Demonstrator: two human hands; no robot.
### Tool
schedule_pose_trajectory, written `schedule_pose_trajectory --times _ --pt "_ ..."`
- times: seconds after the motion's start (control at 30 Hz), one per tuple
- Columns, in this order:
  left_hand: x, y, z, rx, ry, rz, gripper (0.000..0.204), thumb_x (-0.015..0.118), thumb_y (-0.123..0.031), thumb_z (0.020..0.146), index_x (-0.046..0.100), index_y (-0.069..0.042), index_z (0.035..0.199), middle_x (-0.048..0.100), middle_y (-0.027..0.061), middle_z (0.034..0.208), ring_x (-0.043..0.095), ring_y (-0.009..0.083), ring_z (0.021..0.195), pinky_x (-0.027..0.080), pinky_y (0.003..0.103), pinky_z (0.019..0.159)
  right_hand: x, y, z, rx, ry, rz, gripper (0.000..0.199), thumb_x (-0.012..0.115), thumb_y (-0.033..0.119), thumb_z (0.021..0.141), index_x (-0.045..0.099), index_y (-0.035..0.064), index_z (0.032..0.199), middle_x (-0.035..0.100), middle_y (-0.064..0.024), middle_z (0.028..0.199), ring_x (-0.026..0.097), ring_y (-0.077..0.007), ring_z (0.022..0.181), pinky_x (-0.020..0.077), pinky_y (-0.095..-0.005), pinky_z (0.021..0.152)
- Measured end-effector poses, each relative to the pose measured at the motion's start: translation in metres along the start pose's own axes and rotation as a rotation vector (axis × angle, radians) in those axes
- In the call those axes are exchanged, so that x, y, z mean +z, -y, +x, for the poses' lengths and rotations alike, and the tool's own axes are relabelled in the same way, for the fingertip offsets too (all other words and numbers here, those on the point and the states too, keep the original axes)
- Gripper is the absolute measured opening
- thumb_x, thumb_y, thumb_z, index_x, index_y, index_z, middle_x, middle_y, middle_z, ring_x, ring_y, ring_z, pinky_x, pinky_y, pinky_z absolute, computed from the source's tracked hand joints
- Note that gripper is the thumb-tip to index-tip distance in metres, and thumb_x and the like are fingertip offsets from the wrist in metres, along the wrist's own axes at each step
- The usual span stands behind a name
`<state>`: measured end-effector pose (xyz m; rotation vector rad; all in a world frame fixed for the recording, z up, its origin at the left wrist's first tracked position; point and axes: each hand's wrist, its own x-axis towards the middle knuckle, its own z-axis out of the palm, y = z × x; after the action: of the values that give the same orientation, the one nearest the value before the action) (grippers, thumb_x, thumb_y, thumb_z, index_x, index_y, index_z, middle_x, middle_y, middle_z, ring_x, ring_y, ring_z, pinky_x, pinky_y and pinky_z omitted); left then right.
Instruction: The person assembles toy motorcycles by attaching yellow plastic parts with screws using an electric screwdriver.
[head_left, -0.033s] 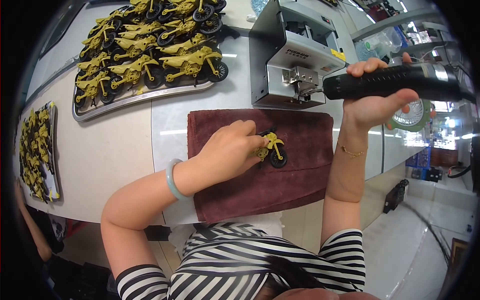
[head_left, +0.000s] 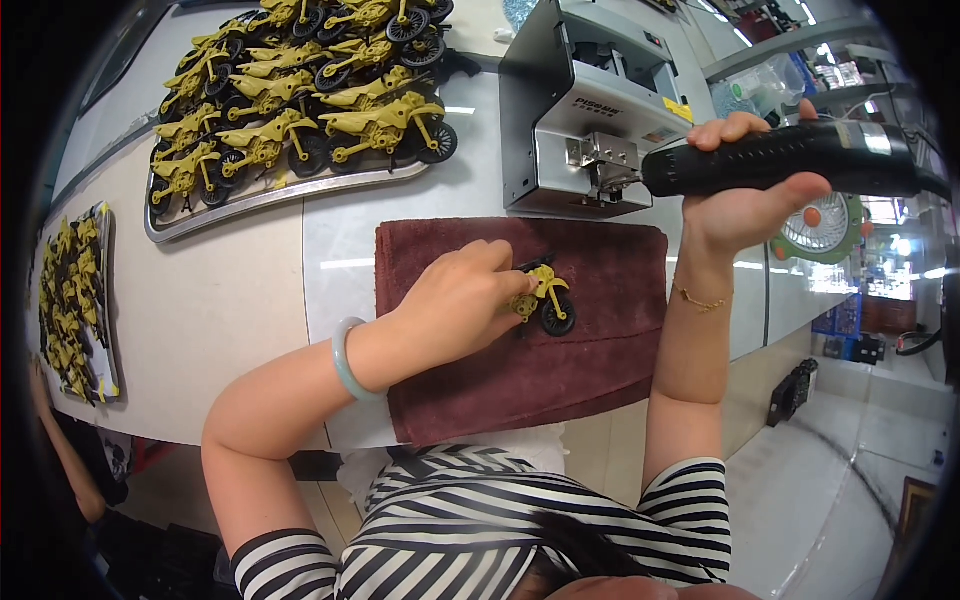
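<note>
A small yellow toy motorcycle (head_left: 547,285) with black wheels lies on a folded maroon cloth (head_left: 590,375). My left hand (head_left: 455,300) is closed on its rear part, so much of the body is hidden under my fingers. Raised at the right, my right hand (head_left: 745,212) grips a black electric screwdriver (head_left: 770,165), held nearly level and pointing left. Its tip is at the metal outlet of a grey and black benchtop screw feeder (head_left: 545,150). Whether a screw sits on the tip is too small to tell.
At the back left, a metal tray (head_left: 300,192) is heaped with several similar toy motorcycles. Another tray (head_left: 110,350) of yellow parts lies at the far left, near another person's arm (head_left: 70,455). A small green-rimmed fan (head_left: 820,230) stands behind my right wrist.
My right hand and the screwdriver have shifted slightly left, toward the screw feeder. The left hand and the toy motorcycle stay in place.
</note>
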<state>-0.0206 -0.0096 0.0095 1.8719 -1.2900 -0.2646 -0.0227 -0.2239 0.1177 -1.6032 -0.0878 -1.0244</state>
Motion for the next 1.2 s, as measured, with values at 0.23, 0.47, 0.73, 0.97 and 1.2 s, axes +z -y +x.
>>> schedule_pose_trajectory --times 0.23,0.47,0.73,0.97,1.2 --pt "-0.001 -0.001 0.002 -0.005 0.005 -0.003 0.032 0.073 -0.009 0.063 0.065 -0.007 0.094 0.05 0.0072 0.083 0.052 0.024 0.076 0.045 0.035 0.065 -0.007 -0.018 0.012 0.125 0.511 0.281 0.089 0.04 0.077 0.072 0.024 0.0115 0.13 0.051 -0.0083 0.071 0.05 -0.017 0.055 0.0438 -0.0335 0.057" --pt "-0.001 0.0 0.002 -0.008 0.003 0.003 0.031 0.073 -0.009 0.063 0.065 -0.007 0.094 0.05 0.0071 0.083 0.052 0.0241 0.077 0.045 0.035 0.065 0.008 -0.006 -0.002 -0.04 0.135 -0.102 0.075 0.037 0.068 0.081 0.031 0.0085 0.125 0.053 -0.0112 0.07 0.053 -0.0198 0.056 0.0479 -0.0334 0.058" --pt "-0.002 -0.002 0.002 -0.004 0.0 -0.008 0.028 0.071 -0.01 0.064 0.066 -0.005 0.091 0.049 0.0078 0.08 0.052 0.0249 0.077 0.045 0.036 0.067 0.006 0.021 -0.073 0.202 0.185 0.156 0.094 0.04 0.075 0.072 0.015 0.0089 0.134 0.051 -0.0094 0.071 0.051 -0.0177 0.052 0.0465 -0.0321 0.054" --pt "-0.001 -0.001 0.001 -0.023 0.008 -0.006 0.029 0.071 -0.01 0.063 0.066 -0.005 0.091 0.05 0.0077 0.08 0.052 0.0246 0.077 0.045 0.036 0.068 0.017 0.024 -0.084 0.267 0.215 0.143 0.107 0.045 0.076 0.063 0.009 0.0018 0.131 0.052 -0.0095 0.072 0.055 -0.0173 0.057 0.0492 -0.0296 0.058" --pt "0.001 -0.001 0.002 -0.024 -0.015 -0.03 0.027 0.071 -0.008 0.062 0.066 -0.003 0.088 0.051 0.0078 0.078 0.053 0.025 0.077 0.046 0.036 0.068 0.022 0.013 -0.09 0.344 0.298 0.028 0.091 0.045 0.077 0.066 0.021 0.0088 0.122 0.051 -0.0104 0.073 0.052 -0.0195 0.055 0.0471 -0.0337 0.056"
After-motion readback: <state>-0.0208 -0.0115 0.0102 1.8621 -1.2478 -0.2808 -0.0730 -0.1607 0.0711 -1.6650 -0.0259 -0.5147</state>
